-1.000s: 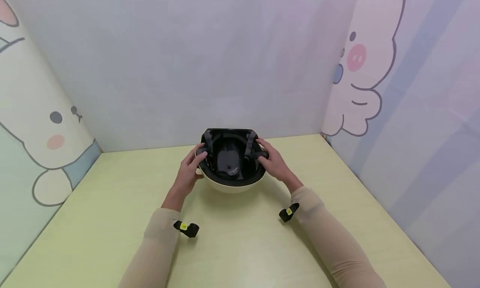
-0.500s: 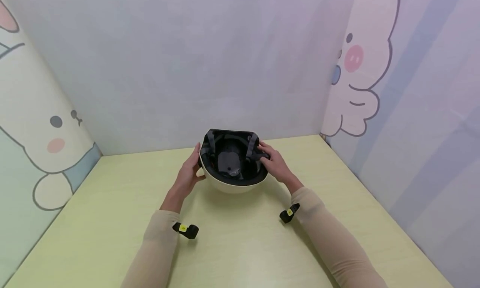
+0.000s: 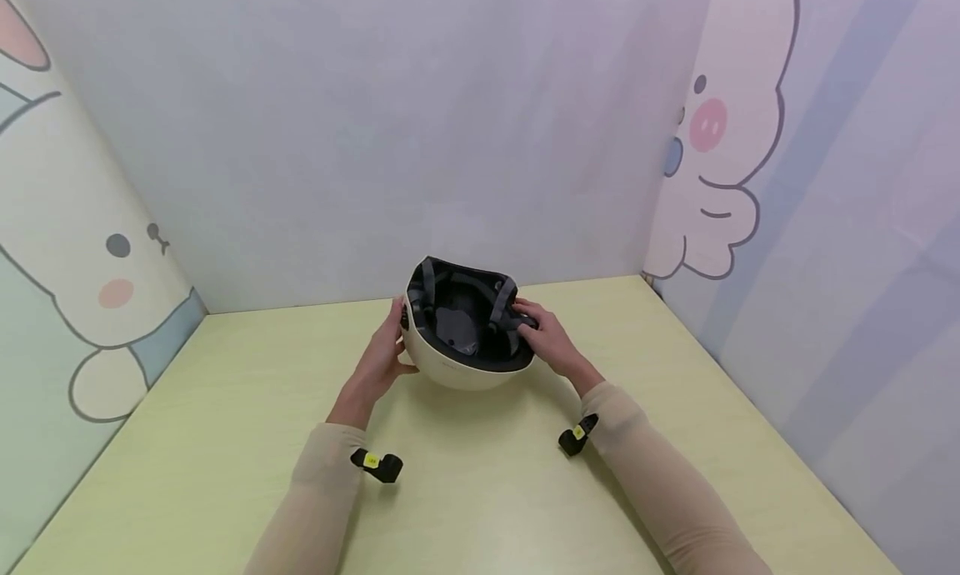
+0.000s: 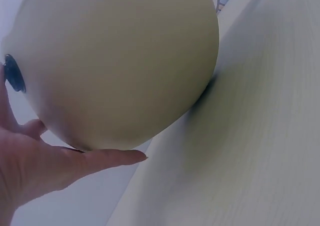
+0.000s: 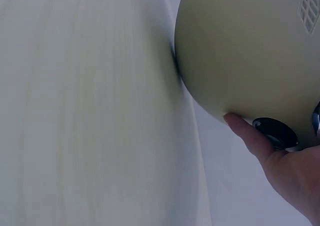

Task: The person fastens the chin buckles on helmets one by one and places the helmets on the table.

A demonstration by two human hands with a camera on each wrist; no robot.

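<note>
A cream helmet [image 3: 457,373] sits at the far middle of the table, its opening turned up towards me. Black padding [image 3: 459,321] and grey chin straps [image 3: 501,300] line the inside. My left hand [image 3: 378,358] holds its left side, fingers against the shell and one stretched along the underside in the left wrist view. My right hand [image 3: 557,342] grips the right rim beside the strap, fingers at the outside and thumb at the edge. The right wrist view has a fingertip against the cream shell [image 5: 245,51] next to a black oval knob [image 5: 275,132].
The pale yellow-green table [image 3: 480,492] runs back to a plain greyish-lilac wall [image 3: 420,125]. Side walls bear cartoon animals. Each sleeve carries a small black wrist camera [image 3: 382,465].
The helmet has turned clockwise in the head view, its left side rising and its right side dipping. My left thumb has left the rim and that hand now lies lower on the shell.
</note>
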